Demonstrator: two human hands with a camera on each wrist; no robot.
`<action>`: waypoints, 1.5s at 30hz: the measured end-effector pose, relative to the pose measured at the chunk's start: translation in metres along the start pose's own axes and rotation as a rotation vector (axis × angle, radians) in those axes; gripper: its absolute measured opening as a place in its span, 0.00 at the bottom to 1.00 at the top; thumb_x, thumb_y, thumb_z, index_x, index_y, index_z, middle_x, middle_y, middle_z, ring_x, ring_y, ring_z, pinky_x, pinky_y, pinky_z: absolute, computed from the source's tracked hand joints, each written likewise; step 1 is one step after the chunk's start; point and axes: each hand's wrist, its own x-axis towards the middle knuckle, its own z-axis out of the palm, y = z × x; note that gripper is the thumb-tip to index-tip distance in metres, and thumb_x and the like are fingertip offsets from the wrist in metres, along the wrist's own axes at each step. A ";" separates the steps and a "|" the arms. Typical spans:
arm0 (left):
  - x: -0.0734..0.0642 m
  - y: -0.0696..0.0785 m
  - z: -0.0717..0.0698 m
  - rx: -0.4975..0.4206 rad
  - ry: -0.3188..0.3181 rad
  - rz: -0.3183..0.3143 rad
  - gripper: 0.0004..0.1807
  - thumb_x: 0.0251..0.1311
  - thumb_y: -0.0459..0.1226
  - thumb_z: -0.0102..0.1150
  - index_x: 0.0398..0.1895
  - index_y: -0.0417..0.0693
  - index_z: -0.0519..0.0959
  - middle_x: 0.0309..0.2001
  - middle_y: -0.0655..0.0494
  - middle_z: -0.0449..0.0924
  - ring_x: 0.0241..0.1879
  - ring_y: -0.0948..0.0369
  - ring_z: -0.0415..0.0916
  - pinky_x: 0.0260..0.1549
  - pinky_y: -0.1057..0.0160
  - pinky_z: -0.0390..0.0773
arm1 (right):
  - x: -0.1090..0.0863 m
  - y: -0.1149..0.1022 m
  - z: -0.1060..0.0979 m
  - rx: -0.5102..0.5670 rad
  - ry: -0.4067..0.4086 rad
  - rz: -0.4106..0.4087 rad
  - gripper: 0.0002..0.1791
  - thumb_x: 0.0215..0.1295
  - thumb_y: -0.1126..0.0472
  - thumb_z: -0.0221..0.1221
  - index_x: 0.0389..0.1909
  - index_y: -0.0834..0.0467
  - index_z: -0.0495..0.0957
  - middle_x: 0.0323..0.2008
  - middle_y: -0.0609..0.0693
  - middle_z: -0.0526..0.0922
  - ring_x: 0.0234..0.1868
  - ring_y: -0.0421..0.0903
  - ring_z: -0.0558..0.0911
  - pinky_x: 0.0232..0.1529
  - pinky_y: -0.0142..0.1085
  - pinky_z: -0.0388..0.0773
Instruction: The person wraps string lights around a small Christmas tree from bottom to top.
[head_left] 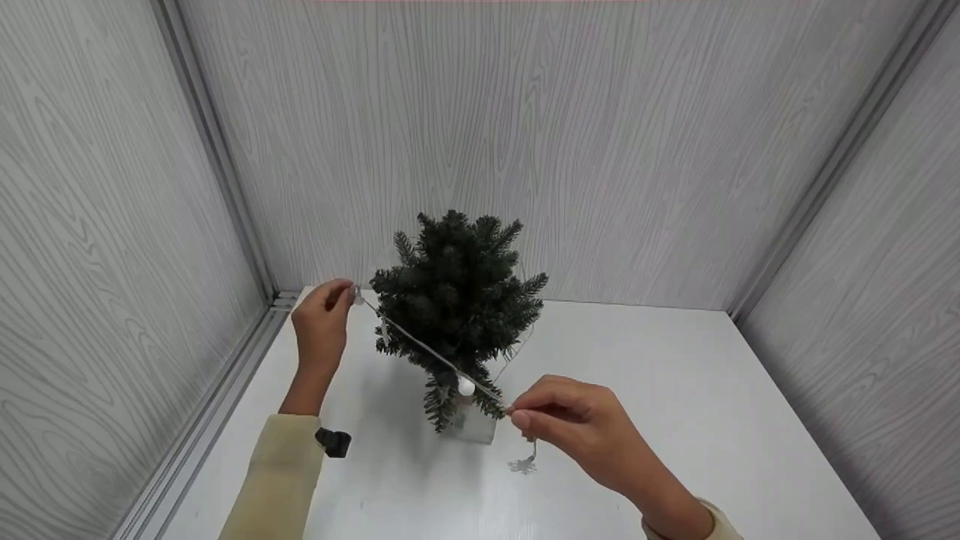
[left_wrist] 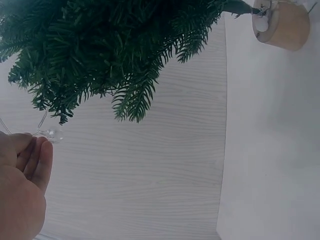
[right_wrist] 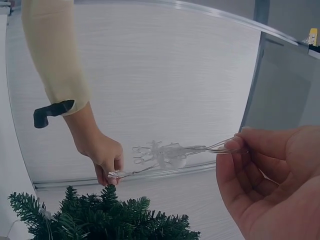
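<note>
A small green artificial Christmas tree (head_left: 450, 300) stands on the white table. In front of it stretches a thin string of lights (head_left: 420, 345), held between both hands. My left hand (head_left: 322, 326), left of the tree, pinches the string beside a clear ornament (left_wrist: 52, 134). Lower and to the right of the tree, my right hand (head_left: 585, 427) pinches the wire between thumb and fingers. A clear snowflake (head_left: 523, 465) dangles below it. The right wrist view shows clear snowflake pieces (right_wrist: 160, 152) bunched between the hands. Along the string, a white ball (head_left: 466, 385) shows before the lower branches.
The tree's round wooden base (left_wrist: 285, 27) has wire and a light-coloured piece at it. Pale wood-grain panels (head_left: 525, 150) enclose the table (head_left: 637, 360) at the back and sides. A black clip (head_left: 334, 442) sits at the left sleeve.
</note>
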 end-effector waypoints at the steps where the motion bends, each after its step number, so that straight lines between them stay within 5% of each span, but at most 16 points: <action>1: -0.002 0.001 0.001 -0.006 -0.007 0.001 0.09 0.65 0.36 0.58 0.43 0.40 0.83 0.37 0.51 0.83 0.37 0.60 0.80 0.33 0.75 0.75 | -0.002 -0.001 -0.001 -0.005 0.007 -0.005 0.08 0.64 0.73 0.57 0.39 0.60 0.82 0.29 0.55 0.79 0.28 0.46 0.77 0.29 0.35 0.77; 14: -0.025 0.009 -0.005 -0.004 -0.038 0.025 0.08 0.64 0.37 0.60 0.43 0.45 0.83 0.37 0.55 0.83 0.34 0.65 0.79 0.31 0.75 0.75 | -0.018 -0.013 -0.012 0.014 0.051 -0.102 0.15 0.60 0.82 0.54 0.39 0.62 0.81 0.31 0.55 0.78 0.30 0.45 0.77 0.30 0.34 0.77; 24: -0.036 0.017 -0.002 0.047 -0.050 0.139 0.07 0.61 0.34 0.62 0.41 0.43 0.84 0.37 0.55 0.83 0.37 0.61 0.80 0.38 0.70 0.78 | -0.024 -0.021 -0.019 0.007 0.112 -0.140 0.18 0.57 0.86 0.52 0.41 0.65 0.81 0.33 0.55 0.80 0.32 0.45 0.79 0.34 0.31 0.78; 37: -0.054 0.015 0.005 0.100 -0.119 0.231 0.09 0.57 0.29 0.64 0.41 0.41 0.82 0.39 0.53 0.82 0.38 0.60 0.80 0.38 0.62 0.80 | -0.028 -0.020 -0.034 -0.052 0.256 0.161 0.06 0.65 0.73 0.57 0.39 0.66 0.80 0.29 0.56 0.79 0.31 0.48 0.80 0.40 0.35 0.80; 45: -0.072 0.041 0.003 0.092 -0.097 0.399 0.09 0.58 0.32 0.64 0.42 0.43 0.82 0.40 0.55 0.81 0.39 0.62 0.78 0.37 0.65 0.78 | -0.027 -0.019 -0.040 -0.083 0.318 0.202 0.04 0.64 0.71 0.59 0.37 0.66 0.80 0.27 0.57 0.78 0.30 0.49 0.79 0.41 0.36 0.80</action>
